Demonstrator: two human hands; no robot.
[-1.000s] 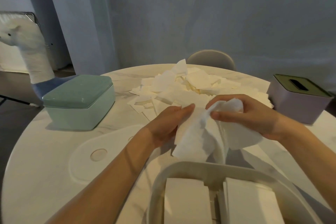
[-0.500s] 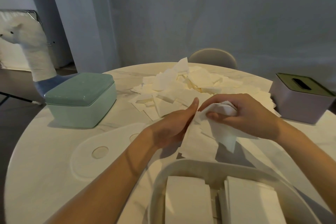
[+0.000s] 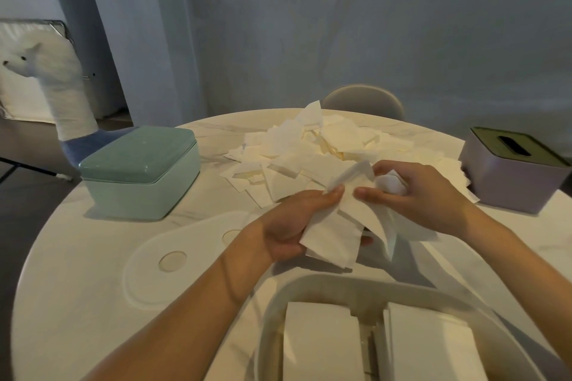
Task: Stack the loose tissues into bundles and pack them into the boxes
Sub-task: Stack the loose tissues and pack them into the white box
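Observation:
A heap of loose white tissues (image 3: 312, 148) covers the far middle of the round white table (image 3: 77, 288). In front of it my left hand (image 3: 291, 223) holds a small stack of tissues (image 3: 332, 241) from below, thumb on top. My right hand (image 3: 424, 198) grips a crumpled tissue (image 3: 391, 184) and pinches a sheet that hangs over the stack. At the near edge an open white box (image 3: 278, 300) holds two flat tissue bundles (image 3: 322, 346). A green lidded box (image 3: 139, 170) stands at the left, a lilac box with a slotted olive lid (image 3: 510, 170) at the right.
A flat white lid (image 3: 173, 260) with round dimples lies on the table between the green box and the open box. A grey chair back (image 3: 362, 100) rises behind the table. A white plush llama (image 3: 46, 77) stands off the table at the left.
My right hand has drawn the loose tissue in and bunched it up. My left hand has turned palm up under the stack and lifted it slightly.

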